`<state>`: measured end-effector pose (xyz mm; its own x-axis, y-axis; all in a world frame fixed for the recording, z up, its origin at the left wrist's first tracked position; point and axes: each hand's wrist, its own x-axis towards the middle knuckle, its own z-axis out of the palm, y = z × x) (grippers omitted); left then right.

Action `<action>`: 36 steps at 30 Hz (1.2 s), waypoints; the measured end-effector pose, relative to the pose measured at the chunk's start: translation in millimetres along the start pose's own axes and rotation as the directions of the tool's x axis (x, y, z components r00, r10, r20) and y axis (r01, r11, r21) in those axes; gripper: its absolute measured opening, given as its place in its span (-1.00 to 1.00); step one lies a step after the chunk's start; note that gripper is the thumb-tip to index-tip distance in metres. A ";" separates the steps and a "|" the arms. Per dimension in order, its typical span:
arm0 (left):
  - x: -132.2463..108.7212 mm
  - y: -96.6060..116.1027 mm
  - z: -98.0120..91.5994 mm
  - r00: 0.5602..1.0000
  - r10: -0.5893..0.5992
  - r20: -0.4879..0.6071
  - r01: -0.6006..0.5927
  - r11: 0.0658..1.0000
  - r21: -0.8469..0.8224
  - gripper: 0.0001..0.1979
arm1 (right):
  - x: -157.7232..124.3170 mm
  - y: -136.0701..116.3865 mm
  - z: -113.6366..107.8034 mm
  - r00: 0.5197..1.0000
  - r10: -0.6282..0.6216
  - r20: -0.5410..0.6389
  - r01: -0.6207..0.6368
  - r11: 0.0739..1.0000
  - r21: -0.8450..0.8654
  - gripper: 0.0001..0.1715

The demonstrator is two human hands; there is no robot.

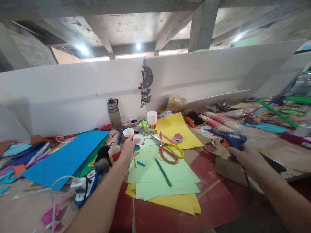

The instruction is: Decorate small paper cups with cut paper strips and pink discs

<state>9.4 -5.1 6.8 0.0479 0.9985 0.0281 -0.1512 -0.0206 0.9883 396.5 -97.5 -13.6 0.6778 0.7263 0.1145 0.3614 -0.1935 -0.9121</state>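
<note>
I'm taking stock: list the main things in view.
panel: one, white, back
bottle: one, grey, by panel
moon: one, grey, against panel
cups: two plus stack, red and white, centre
blue sheet: one, blue, left
power strip: one, blue and white, left
paper: several sheets, green and yellow, centre
scissors: one, red and yellow handles, centre
pencil: one, green, centre
disc: one, white, centre
glue gun: one, blue, right
left hand: one, bare, holding disc
right hand: one, bare, holding glue gun

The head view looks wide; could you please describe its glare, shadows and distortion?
In the head view, the left lamp glares white; in the head view, soft shadows cross the wall; in the head view, the right forearm seems stretched toward the corner.
</note>
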 end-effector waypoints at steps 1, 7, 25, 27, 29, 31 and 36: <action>0.1 -0.2 -0.2 1.000 0.000 0.003 0.000 1.000 -0.002 -0.71 | -3.3 -9.0 3.5 0.997 0.059 0.046 -0.067 0.981 0.182 -0.91; -0.2 0.3 -3.1 1.000 -0.002 0.016 0.003 0.996 -0.094 -0.71 | -32.9 -89.7 49.5 0.912 -0.155 0.380 -0.099 0.817 0.569 -0.65; -6.3 -2.8 8.1 0.991 0.106 -0.081 -0.119 0.976 -0.183 -0.63 | -60.5 -93.8 126.3 0.636 -0.492 0.595 0.318 0.869 0.379 -0.76; -5.2 -2.5 8.4 0.988 0.095 -0.121 -0.117 0.976 -0.186 -0.64 | -59.9 -96.3 129.2 0.653 -0.466 0.597 0.280 0.881 0.381 -0.74; -3.2 -3.4 6.3 0.986 0.076 -0.150 -0.105 0.974 -0.199 -0.63 | -59.8 -103.0 130.0 0.645 -0.419 0.639 0.178 0.895 0.408 -0.70; -1.1 -5.1 3.0 0.985 0.054 -0.163 -0.088 0.973 -0.211 -0.63 | -58.6 -111.9 129.1 0.613 -0.397 0.683 0.077 0.890 0.449 -0.65; 0.8 -7.1 -1.3 0.983 0.045 -0.180 -0.085 0.972 -0.221 -0.64 | -52.4 -123.5 127.0 0.558 -0.434 0.707 0.059 0.871 0.488 -0.57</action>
<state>9.2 -4.2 -0.5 -0.1377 0.9894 0.0455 -0.3690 -0.0939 0.9247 235.1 -27.9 43.0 -0.2312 0.9559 0.1812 0.0425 0.1959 -0.9797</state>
